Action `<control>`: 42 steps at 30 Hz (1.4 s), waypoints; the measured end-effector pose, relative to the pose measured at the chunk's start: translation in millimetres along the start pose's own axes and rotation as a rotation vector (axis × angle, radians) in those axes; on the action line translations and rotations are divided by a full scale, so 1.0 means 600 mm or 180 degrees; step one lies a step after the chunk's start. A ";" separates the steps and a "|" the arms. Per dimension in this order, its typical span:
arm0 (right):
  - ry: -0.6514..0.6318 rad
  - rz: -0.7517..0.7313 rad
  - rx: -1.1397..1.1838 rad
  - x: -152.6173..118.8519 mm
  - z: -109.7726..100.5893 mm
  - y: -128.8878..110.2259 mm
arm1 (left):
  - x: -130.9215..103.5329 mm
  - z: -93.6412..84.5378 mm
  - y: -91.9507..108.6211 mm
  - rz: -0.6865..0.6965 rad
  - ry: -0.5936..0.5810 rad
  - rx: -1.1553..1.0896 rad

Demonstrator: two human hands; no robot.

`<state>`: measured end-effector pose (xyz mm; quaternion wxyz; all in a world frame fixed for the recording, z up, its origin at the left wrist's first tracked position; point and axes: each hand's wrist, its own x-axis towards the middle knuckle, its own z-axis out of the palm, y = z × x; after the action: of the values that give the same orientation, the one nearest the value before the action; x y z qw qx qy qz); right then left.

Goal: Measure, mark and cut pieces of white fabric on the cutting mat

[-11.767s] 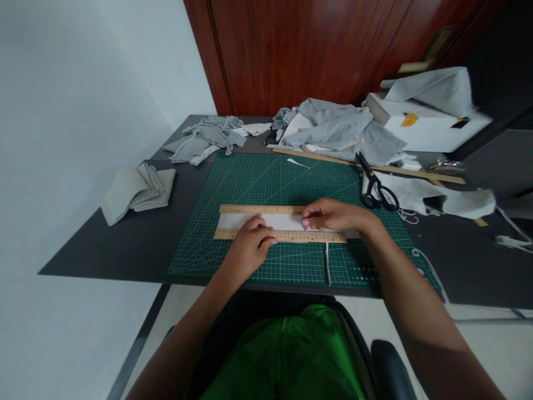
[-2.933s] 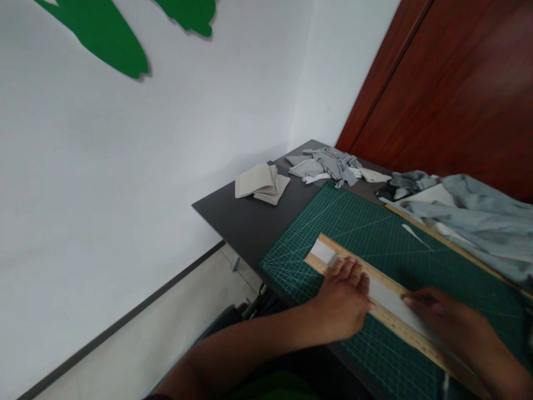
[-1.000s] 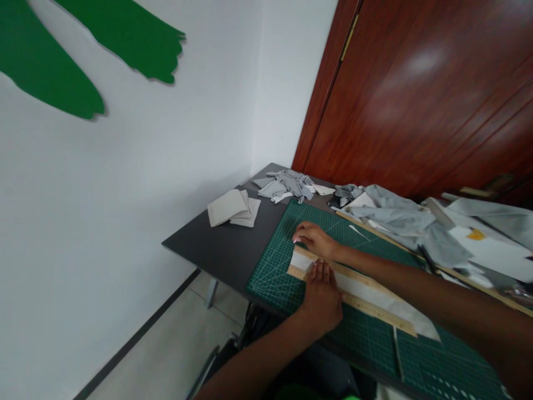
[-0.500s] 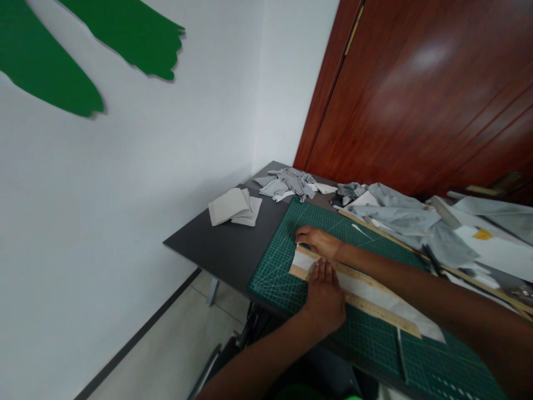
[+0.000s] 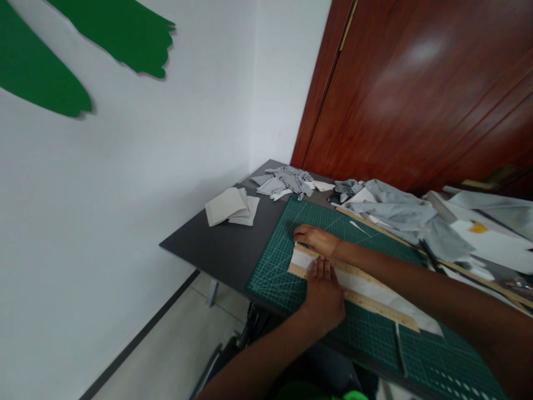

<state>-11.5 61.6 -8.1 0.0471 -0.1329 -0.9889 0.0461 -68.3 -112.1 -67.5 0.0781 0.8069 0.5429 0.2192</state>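
Observation:
A strip of white fabric (image 5: 377, 288) lies on the green cutting mat (image 5: 272, 266), with wooden rulers (image 5: 381, 309) along it. My left hand (image 5: 323, 294) presses flat on the ruler and fabric near their left end, fingers stretched out. Just beyond it, my right hand (image 5: 314, 238) rests at the fabric's far left corner, its fingers bent together; a small white tip shows beneath them, too small to name. A thin pale stick-like piece (image 5: 400, 349) lies on the mat near the front edge.
Stacked beige fabric pieces (image 5: 228, 206) lie on the dark table (image 5: 208, 250). Grey scraps (image 5: 287, 180) are heaped at the back corner. Grey cloth (image 5: 416, 222), a long wooden strip (image 5: 375, 226) and black scissors (image 5: 431, 255) lie along the mat's far side, before a wooden door (image 5: 416, 100).
The whole view has shifted slightly. Both hands stay in nearly the same place on the ruler and fabric.

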 end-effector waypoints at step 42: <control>-0.0221 -0.0234 -0.0606 0.007 0.001 -0.015 | 0.001 -0.017 0.005 -0.0081 -0.0175 -0.0035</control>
<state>-18.1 54.3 -7.6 0.0015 -0.0988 -0.9941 -0.0452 -70.2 -114.0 -57.2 0.1002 0.8052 0.5496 0.1988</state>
